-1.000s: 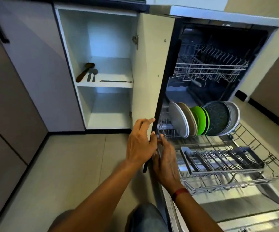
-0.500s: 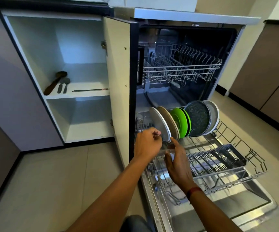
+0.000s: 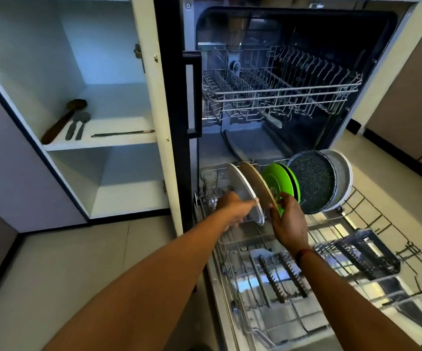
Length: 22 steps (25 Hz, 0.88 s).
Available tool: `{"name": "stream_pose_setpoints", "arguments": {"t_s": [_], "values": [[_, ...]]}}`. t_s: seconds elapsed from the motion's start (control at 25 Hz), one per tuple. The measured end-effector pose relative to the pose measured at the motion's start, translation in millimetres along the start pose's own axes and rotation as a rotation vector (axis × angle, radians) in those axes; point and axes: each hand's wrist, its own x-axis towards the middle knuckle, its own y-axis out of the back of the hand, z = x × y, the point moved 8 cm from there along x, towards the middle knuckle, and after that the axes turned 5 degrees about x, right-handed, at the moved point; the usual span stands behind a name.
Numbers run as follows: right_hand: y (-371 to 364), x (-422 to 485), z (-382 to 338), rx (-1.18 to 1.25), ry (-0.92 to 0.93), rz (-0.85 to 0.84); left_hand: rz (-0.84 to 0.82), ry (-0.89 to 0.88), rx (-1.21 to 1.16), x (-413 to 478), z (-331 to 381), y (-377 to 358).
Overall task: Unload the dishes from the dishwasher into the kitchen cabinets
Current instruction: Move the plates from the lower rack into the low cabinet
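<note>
Lower rack (image 3: 372, 214) pulled out, dishes standing on edge at its back. My left hand (image 3: 234, 207) is curling round the near rim of the white plate (image 3: 241, 186), thumb on the front face and fingers behind. My right hand (image 3: 289, 224) is pinching the lower rim of the tan plate (image 3: 256, 183) just beside it. Both plates are sitting in the tines, not yet lifted.

Risks, as I am judging them:
- **Rim strike:** the two plates are leaning close together, so lifting both at once is likely to knock rim on rim.
- **Toppling:** the green plates (image 3: 277, 179) are standing just behind the tan one and could be tipped toward the speckled pan (image 3: 312, 181).
- **Chipping:** the open cabinet door (image 3: 151, 122) is standing between rack and cabinet (image 3: 118, 140), so a leftward swing is risking a chip on its edge.
</note>
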Motion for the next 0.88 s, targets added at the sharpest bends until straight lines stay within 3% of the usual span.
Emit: {"name": "stream_pose_setpoints", "arguments": {"t_s": [0.24, 0.44, 0.64, 0.88], "values": [[-21, 39, 10, -0.136, -0.031, -0.140, 0.149, -0.004, 0.012, 35, 12, 4], [-29, 57, 18, -0.242, -0.049, -0.266, 0.202, 0.062, -0.119, 48, 9, -10], [-11, 53, 3, -0.267, -0.029, -0.180, 0.188, 0.087, -0.187, 60, 12, -21], [31, 30, -5, -0.136, -0.134, -0.024, 0.236, 0.015, -0.128, 30, 32, -12]]}}
